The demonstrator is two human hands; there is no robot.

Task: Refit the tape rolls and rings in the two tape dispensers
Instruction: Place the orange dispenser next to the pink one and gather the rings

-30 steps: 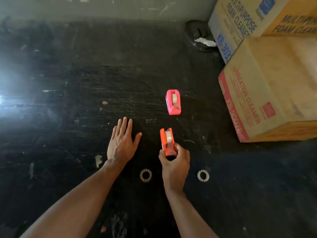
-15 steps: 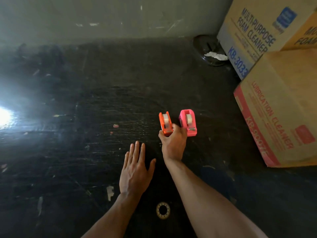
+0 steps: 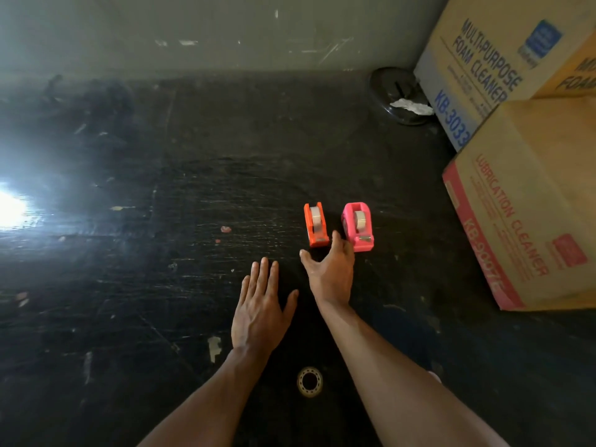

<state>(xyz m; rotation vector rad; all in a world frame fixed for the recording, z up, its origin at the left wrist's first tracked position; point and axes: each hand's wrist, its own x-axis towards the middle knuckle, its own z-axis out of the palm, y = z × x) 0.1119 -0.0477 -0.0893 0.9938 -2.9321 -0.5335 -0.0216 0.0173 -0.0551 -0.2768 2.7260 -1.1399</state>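
Your right hand (image 3: 329,272) is spread and empty beside the orange dispenser (image 3: 316,224); your left hand (image 3: 259,309) lies flat. Pinch the loose ring (image 3: 309,381) by its rim next.

View: single wide-angle camera worn on the person's head.
Facing: forward and steeply down onto the scuffed black counter (image 3: 154,285), grey wall (image 3: 193,30) at the far edge.
Nearness: close; two bare forearms (image 3: 387,366) enter from the near edge.
Centre: orange plastic tape dispenser (image 3: 316,224) beside pink plastic tape dispenser (image 3: 358,226).
Right: printed brown cardboard boxes (image 3: 532,204).
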